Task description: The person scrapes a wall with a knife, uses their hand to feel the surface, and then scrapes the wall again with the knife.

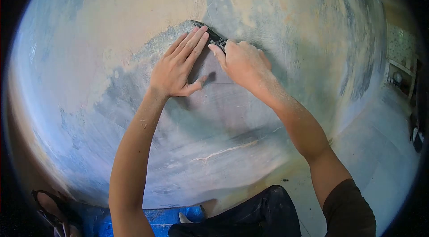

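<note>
A large surface (250,116), patchy in cream, grey and pale blue, fills most of the view and appears curved through the wide lens. My right hand (246,62) is wrapped round one end of a long, narrow black hand tool (215,38), whose exact kind I cannot make out. The tool lies slanted against the surface. My left hand (178,65) has its fingers stretched out, with the fingertips pressing on the tool's upper left part and the thumb spread away. Pale dust clings to my right wrist and forearm.
A thin pale crack-like streak (228,150) crosses the lower surface. Below are my dark-clothed leg (268,210) and something blue (165,219). Dark strapped objects (53,210) sit at lower left. Pale floor (375,147) and a shelf-like frame (400,74) are at right.
</note>
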A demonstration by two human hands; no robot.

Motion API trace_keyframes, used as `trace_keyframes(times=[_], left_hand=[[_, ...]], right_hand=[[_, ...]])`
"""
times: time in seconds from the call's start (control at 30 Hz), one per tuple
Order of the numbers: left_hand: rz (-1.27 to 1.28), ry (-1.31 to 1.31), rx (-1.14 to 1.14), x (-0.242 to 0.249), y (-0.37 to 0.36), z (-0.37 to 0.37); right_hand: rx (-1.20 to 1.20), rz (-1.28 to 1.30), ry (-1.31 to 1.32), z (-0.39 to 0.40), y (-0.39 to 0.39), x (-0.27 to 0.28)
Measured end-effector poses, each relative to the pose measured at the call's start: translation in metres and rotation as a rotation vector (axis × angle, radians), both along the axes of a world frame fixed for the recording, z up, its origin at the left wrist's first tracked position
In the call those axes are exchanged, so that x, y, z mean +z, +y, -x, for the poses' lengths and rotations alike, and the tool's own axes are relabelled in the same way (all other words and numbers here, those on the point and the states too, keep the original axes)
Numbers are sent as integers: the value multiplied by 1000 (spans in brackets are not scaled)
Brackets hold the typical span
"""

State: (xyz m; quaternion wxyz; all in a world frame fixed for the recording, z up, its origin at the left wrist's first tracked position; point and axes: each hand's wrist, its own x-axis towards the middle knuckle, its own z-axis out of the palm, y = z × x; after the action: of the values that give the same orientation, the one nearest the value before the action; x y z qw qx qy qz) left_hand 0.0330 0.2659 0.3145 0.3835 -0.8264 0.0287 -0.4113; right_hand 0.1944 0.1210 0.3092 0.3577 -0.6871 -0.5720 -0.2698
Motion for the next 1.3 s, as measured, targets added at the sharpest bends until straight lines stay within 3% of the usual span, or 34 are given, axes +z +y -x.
trace_keyframes(times=[1.3], left_hand=[[-20,-2,94,1,0,1]], right_hand=[[7,-33,47,6,12,-4]])
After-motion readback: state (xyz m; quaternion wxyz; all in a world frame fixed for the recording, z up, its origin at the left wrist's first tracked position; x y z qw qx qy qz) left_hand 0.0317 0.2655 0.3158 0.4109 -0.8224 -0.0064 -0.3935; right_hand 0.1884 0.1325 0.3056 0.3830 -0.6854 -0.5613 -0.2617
